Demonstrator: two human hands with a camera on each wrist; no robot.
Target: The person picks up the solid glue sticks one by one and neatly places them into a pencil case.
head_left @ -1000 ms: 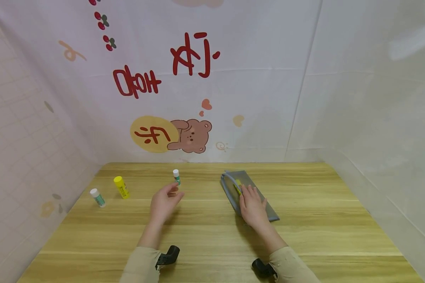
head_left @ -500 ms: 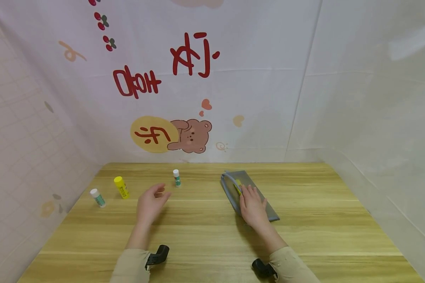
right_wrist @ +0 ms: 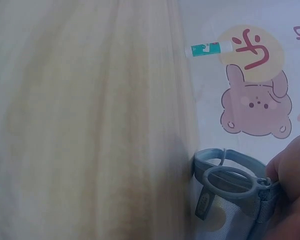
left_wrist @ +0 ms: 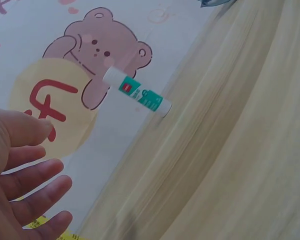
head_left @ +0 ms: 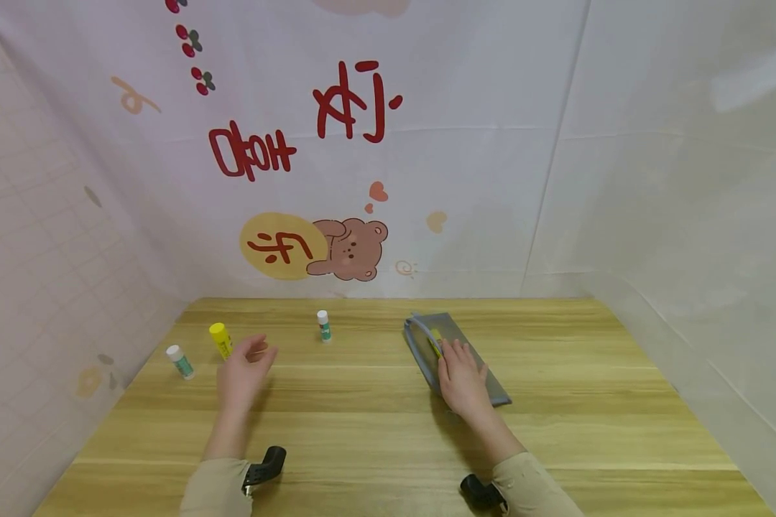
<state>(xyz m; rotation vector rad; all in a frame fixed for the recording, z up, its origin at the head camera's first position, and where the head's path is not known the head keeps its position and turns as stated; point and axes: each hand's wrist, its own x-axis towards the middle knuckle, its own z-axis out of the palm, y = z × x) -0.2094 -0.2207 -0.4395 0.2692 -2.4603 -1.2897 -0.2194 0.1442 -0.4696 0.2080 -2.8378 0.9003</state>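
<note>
Nearest, behind the two grips, are the beige left sleeve (head_left: pixel 216 490) and right sleeve (head_left: pixel 538 487). The left grip (head_left: pixel 244 370) is released: its fingers are a little bent, spread from the thumb, and hold nothing over the wooden tabletop (head_left: pixel 375 431). The right grip (head_left: pixel 463 379) grasps the gray pouch (head_left: pixel 451 328), which reaches out ahead of it; a yellow-green item (head_left: pixel 435 339) shows at the pouch, partly covered by the fingers. Just beyond the left grip is the yellow stick (head_left: pixel 220 339), its lower part hidden; if they touch, I cannot tell. To the left of this grip stands the outer white-capped stick (head_left: pixel 181 362). The middle white-capped stick (head_left: pixel 324 327) stands upright farther ahead, between both grips. Farthest, beyond them, hangs a white cloth (head_left: pixel 478 172) with a printed bear (head_left: pixel 357 249).
</note>
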